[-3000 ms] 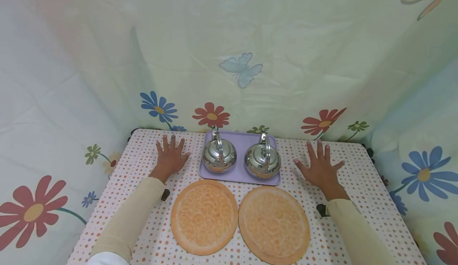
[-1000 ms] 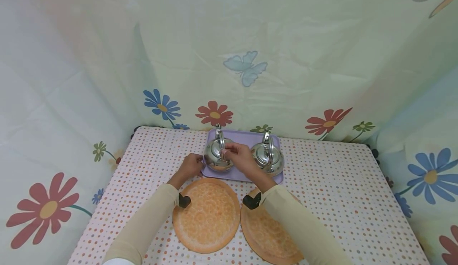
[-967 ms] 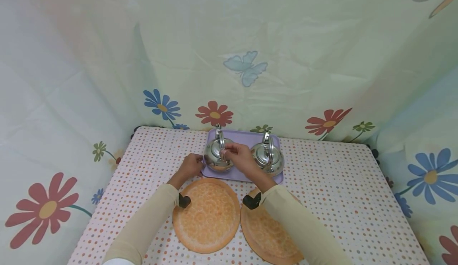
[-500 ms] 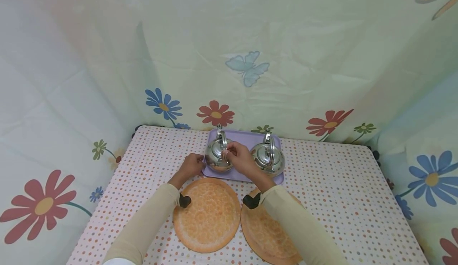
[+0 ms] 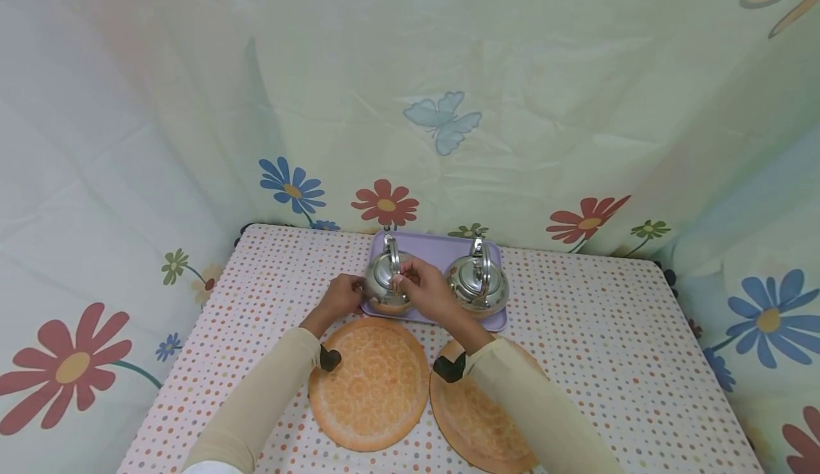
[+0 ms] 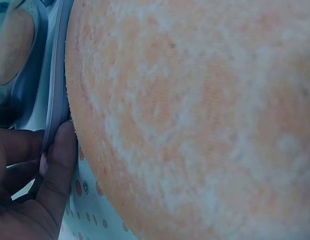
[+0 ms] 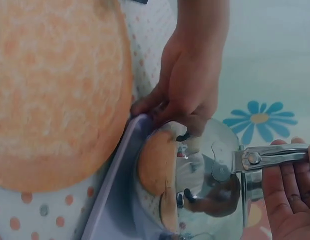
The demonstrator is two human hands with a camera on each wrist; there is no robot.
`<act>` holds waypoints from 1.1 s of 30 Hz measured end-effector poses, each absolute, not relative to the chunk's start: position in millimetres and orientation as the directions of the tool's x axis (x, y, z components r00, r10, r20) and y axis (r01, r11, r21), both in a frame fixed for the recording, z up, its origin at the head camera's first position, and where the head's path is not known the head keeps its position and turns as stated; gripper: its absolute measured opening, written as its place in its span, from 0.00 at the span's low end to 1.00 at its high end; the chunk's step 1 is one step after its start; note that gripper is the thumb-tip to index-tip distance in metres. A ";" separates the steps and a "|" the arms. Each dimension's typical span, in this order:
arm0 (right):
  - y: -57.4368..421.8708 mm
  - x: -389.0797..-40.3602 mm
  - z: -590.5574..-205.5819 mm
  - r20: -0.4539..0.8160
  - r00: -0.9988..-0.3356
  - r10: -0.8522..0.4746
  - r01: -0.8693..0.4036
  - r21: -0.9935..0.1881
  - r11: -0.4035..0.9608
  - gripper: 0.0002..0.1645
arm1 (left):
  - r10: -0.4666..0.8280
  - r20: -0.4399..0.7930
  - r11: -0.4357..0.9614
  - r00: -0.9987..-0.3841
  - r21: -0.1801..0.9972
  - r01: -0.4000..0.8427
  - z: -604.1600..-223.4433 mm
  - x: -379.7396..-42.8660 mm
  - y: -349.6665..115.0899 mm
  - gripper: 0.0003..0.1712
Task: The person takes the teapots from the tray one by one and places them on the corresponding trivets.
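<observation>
Two shiny metal teapots stand on a lilac tray point(image 5: 442, 245) at the back of the table. My right hand point(image 5: 428, 293) holds the arched handle of the left teapot point(image 5: 383, 287); the right wrist view shows fingers behind that metal handle point(image 7: 280, 155). At the tray's near left corner, my left hand point(image 5: 342, 295) pinches the rim, seen closely in the left wrist view between thumb and fingers point(image 6: 57, 165). The right teapot point(image 5: 475, 285) sits just beyond my right hand, touched by neither hand. The left teapot's base is partly hidden by the tray rim and my hand.
In front of the tray lie two round bread-patterned mats, a left mat point(image 5: 369, 388) and a right mat point(image 5: 477, 410), the latter partly under my right forearm. A dotted cloth point(image 5: 615, 332) covers the table. A flower-printed curtain point(image 5: 512, 139) hangs behind and at both sides.
Both hands have come in from lying spread on the cloth to the tray corner and the left teapot's handle. Over the last half second the left teapot has shifted slightly left and nearer.
</observation>
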State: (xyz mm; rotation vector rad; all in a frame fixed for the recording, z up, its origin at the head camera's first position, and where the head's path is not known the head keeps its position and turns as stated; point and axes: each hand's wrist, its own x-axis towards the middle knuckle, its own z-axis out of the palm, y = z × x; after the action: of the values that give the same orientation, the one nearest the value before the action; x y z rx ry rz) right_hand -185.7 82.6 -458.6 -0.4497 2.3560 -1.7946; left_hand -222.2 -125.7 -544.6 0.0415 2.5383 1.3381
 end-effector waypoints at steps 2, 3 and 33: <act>81.6 -181.8 -456.5 0.070 -0.941 -0.330 -0.149 -0.963 0.223 0.05 | 0.155 -0.218 0.583 -0.964 0.808 -0.089 -545.4 -222.6 -126.3 0.21; 81.3 -180.3 -456.0 0.072 -0.939 -0.337 -0.151 -0.965 0.214 0.05 | 0.157 -0.209 0.596 -0.965 0.799 -0.076 -545.7 -222.8 -126.6 0.19; 85.7 -140.4 -436.6 0.113 -0.923 -0.369 -0.176 -0.974 0.142 0.06 | 0.156 -0.180 0.617 -0.971 0.785 -0.047 -544.7 -223.3 -129.5 0.19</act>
State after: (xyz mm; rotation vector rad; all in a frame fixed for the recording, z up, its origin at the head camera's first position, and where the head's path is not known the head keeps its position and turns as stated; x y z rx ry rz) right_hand -140.4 85.7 -436.6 -0.5430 2.2529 -1.8870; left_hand -223.3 -129.5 -544.7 0.0896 2.6120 1.2781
